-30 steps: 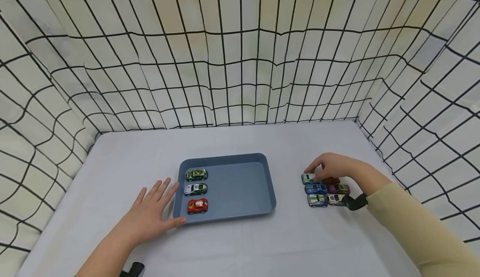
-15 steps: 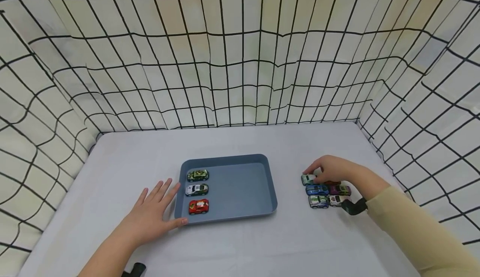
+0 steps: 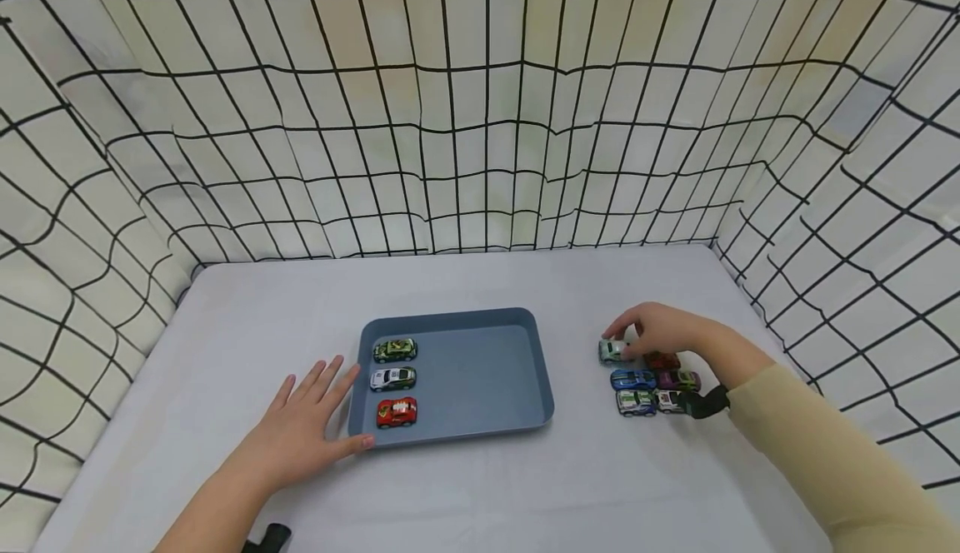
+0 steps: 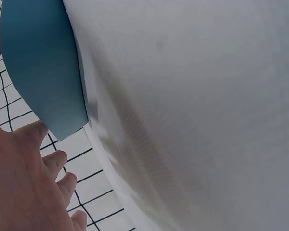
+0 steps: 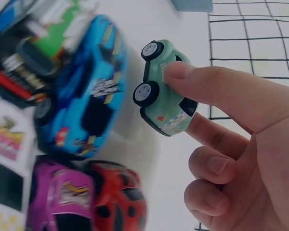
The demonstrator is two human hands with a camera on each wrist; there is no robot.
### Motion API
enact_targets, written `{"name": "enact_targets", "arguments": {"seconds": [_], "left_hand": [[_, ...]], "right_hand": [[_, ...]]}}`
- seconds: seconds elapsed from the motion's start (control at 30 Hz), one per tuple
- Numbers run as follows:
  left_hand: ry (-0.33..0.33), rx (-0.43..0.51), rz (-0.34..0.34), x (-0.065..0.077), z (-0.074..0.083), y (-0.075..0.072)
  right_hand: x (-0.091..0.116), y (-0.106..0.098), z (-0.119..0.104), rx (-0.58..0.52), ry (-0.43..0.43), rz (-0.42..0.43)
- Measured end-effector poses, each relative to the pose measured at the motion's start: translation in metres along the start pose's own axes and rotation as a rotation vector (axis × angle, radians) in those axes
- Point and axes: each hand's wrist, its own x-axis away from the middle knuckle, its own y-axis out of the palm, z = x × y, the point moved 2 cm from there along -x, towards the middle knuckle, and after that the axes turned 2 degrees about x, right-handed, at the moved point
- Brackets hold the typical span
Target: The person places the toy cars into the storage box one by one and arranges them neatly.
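Head view, from the near edge outward: at the left, on a white table (image 3: 480, 495), a left hand (image 3: 303, 428) with fingers straight and spread wide, holding nothing, thumb tip at the near left corner of a blue-grey tray (image 3: 480, 378). Inside, in a column along the left wall, a red car (image 3: 396, 412), then a white car (image 3: 392, 379), then a green-patterned car (image 3: 394, 351). Well right of the tray, first a white-and-green car (image 3: 636, 403) beside a pink-and-white car (image 3: 666, 401); next a blue car (image 3: 632, 379) beside a purple car (image 3: 678, 380); then a black-spotted red car (image 3: 662, 361) and, to its left, a mint-green car (image 5: 166, 91), pinched between thumb and finger of the right hand (image 3: 660, 328), other fingers curled. Hard to tell: any contact of its wheels with the table. Farthest, a black net (image 3: 521, 62) before pale cloth (image 3: 465, 91).
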Motion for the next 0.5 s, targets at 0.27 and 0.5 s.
{"name": "enact_targets", "arguments": {"seconds": [0.27,0.5], "left_hand": [[0.008,0.004,0.000,0.000,0.001,-0.001],[0.003,0.003,0.002,0.000,0.001,0.000]], "right_hand": [[-0.001,-0.010,-0.004,-0.014,-0.038,0.027],[-0.004,-0.014,-0.013,-0.040,-0.058,0.030]]}}
